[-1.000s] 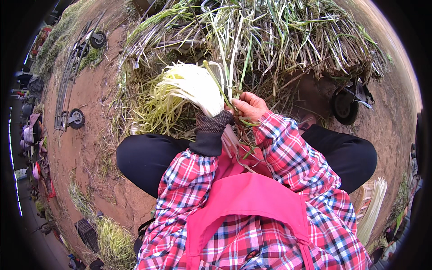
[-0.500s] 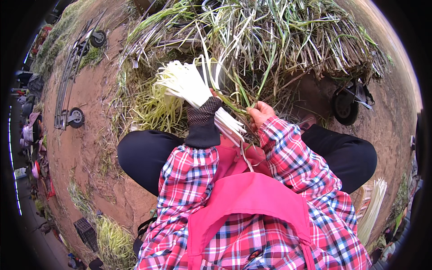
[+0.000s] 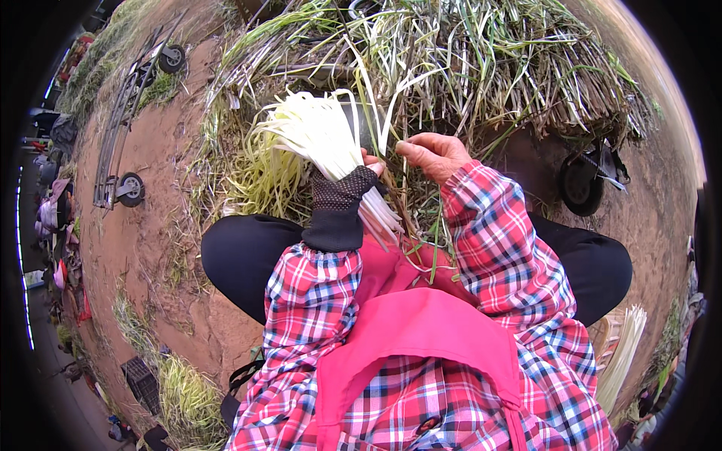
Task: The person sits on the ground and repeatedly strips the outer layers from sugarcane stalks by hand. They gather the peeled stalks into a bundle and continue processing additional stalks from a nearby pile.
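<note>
— Head view, looking straight down: the left hand (image 3: pixel 353 188), in a black dotted glove, is wrapped tight round a bundle of pale stalks (image 3: pixel 320 139). What do you make of the grip?

— Closed fist, no doubt about it. The bundle fans out white and yellow-green above the glove, up and to the left, and its thin ends poke out below the fist, over the pink apron (image 3: pixel 421 331).

— And the right hand (image 3: pixel 436 154)?

— Bare, just beside the left, nearly touching it. Fingers bent and pinched together on a single green blade (image 3: pixel 380 113) that rises out of the heap. Not a wide-open hand at all; thumb and fingertips are drawn in on that leaf.

— The heap itself?

— Big pile of cut grassy plants (image 3: pixel 481 60) lying across the top, green leaves mixed with dry brown ones, right in front of the person's knees. The bundle sits at its near edge.

— Anything round about?

— Bare reddish ground (image 3: pixel 150 240). A long metal cart frame with small wheels (image 3: pixel 131 188) lies off to the left, well apart. Another dark wheel (image 3: pixel 579 184) shows at the right, under the heap's edge. A second bunch of pale stalks (image 3: pixel 620 361) rests low on the right, beside the checked sleeve.
</note>
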`<state>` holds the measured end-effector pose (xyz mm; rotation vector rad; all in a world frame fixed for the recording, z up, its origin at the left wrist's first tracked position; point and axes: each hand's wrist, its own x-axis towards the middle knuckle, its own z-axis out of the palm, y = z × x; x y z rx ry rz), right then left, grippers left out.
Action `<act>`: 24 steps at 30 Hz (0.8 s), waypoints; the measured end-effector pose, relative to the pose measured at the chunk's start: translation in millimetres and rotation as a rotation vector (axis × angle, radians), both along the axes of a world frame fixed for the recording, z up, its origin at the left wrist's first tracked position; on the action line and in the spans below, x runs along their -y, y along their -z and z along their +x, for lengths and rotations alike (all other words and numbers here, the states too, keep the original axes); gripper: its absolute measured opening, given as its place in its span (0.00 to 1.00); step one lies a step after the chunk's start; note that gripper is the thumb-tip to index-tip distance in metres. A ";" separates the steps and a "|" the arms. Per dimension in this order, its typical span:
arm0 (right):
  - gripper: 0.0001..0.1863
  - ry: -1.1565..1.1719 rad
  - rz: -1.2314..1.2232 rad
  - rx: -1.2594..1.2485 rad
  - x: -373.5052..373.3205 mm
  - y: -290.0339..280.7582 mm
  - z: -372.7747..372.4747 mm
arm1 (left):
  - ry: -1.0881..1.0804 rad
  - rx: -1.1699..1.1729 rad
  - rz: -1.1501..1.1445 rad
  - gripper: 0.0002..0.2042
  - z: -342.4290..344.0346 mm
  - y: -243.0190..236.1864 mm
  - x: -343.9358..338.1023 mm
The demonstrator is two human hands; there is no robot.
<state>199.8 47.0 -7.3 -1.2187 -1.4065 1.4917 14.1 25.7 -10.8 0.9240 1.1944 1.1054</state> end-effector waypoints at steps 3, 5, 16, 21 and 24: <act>0.14 -0.003 -0.332 -0.394 -3.0 -10.6 -28.6 | 0.050 0.059 0.010 0.17 -0.4 4.5 2.5; 0.11 0.139 -0.430 -0.307 -5.0 -7.1 -25.0 | -0.009 0.066 -0.014 0.17 0.5 5.7 6.0; 0.07 0.881 -0.126 -0.429 -35.7 -24.8 163.9 | -0.026 -0.094 -0.104 0.13 -16.6 12.5 3.0; 0.08 0.732 -0.078 -0.127 -27.2 -13.8 138.8 | -0.028 0.030 -0.029 0.13 -26.5 -3.3 4.1; 0.07 0.502 -0.098 -0.092 -18.1 -19.7 84.6 | 0.059 0.087 0.079 0.14 -19.0 -10.3 6.1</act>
